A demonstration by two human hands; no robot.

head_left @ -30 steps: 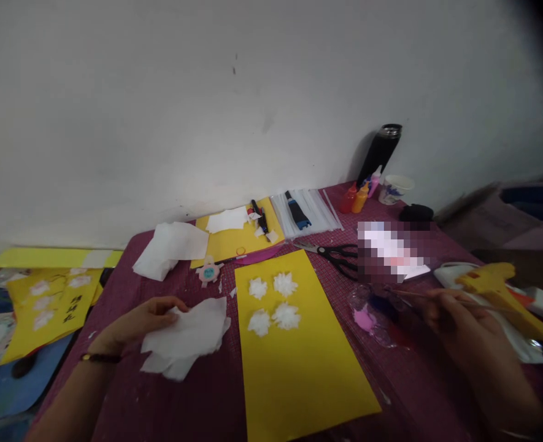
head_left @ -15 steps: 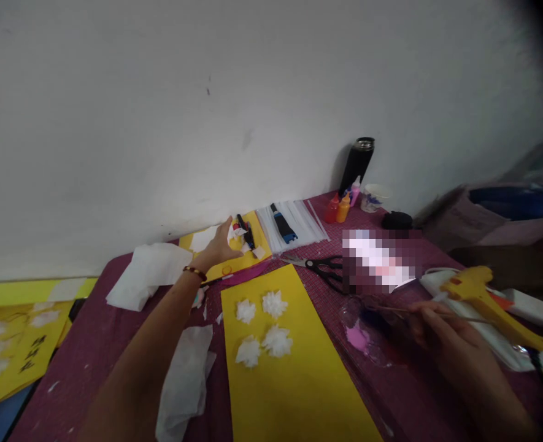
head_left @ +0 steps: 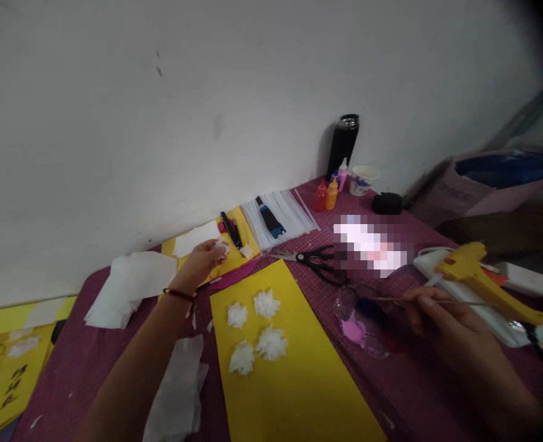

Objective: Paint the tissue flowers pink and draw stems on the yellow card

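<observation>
My left hand [head_left: 200, 263] reaches to the back of the purple table, its fingers pinched on a small white tissue piece [head_left: 222, 246] above a yellow paper by the wall. My right hand [head_left: 441, 319] grips a thin brush [head_left: 418, 300] whose dark tip sits over a clear palette [head_left: 361, 319] with pink paint. Between the hands lies a long yellow sheet [head_left: 294, 380] bearing several white tissue flowers [head_left: 255, 328].
Black scissors [head_left: 319, 263], a yellow glue gun [head_left: 483, 279], glue sticks [head_left: 284, 212], paint bottles [head_left: 326, 195], a cup [head_left: 362, 179] and a black flask [head_left: 342, 144] stand behind. White tissues [head_left: 126, 285] lie left; more tissue [head_left: 177, 393] lies by my left forearm.
My left hand let go of the tissue near me, reached to the back yellow paper and picked up a small white piece. The right hand stayed with the brush over the palette.
</observation>
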